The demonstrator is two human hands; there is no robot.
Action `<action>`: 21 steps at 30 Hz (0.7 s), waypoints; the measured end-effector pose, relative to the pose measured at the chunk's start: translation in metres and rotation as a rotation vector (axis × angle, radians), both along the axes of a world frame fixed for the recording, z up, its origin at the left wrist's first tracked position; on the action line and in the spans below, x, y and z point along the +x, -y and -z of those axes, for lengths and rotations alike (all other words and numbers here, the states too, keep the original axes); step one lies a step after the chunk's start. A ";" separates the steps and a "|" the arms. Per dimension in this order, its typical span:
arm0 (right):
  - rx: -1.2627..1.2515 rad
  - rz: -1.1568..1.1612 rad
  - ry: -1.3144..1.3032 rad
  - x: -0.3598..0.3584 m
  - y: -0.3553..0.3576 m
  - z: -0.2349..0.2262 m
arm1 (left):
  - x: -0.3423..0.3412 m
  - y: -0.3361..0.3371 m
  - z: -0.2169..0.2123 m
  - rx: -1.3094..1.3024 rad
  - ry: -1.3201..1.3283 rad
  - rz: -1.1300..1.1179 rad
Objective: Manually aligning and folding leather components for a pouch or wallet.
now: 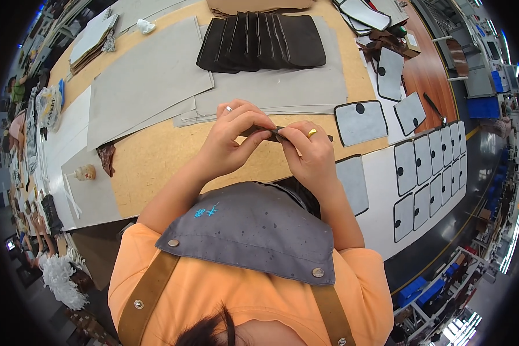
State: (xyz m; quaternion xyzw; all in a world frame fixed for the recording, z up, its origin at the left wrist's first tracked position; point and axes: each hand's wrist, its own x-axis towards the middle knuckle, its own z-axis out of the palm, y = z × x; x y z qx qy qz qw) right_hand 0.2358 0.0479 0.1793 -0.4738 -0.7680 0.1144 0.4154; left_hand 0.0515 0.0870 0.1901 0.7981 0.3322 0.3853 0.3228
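Note:
My left hand (234, 138) and my right hand (309, 149) meet over the near part of the table. Between their fingertips they pinch a thin dark flat piece (276, 134), seen almost edge-on, so its full shape is hidden. Fingers of both hands are bent and closed on it. Beyond the hands, a fanned row of black rounded panels (303, 43) lies on grey sheets (150, 75). A pale grey panel with a black edge and a black dot (360, 124) lies just to the right of my right hand.
More pale panels (405, 167) are laid out in rows at the right. A hammer-like tool with a black handle (433, 108) lies near them. On the left are a small jar (85, 172), a brown scrap (106, 158) and a stack of sheets (92, 40).

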 end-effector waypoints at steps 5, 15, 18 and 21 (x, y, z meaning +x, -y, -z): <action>-0.127 -0.036 -0.235 -0.007 0.003 -0.003 | 0.000 0.002 0.002 -0.024 0.001 -0.005; -0.233 -0.073 -0.380 -0.009 0.004 -0.008 | 0.002 0.007 -0.003 -0.119 0.025 0.000; -0.260 -0.096 -0.381 -0.006 0.002 -0.006 | 0.003 0.008 -0.004 -0.168 0.038 0.002; -0.166 -0.134 -0.295 -0.002 -0.004 -0.005 | 0.005 0.009 -0.004 -0.222 0.051 0.003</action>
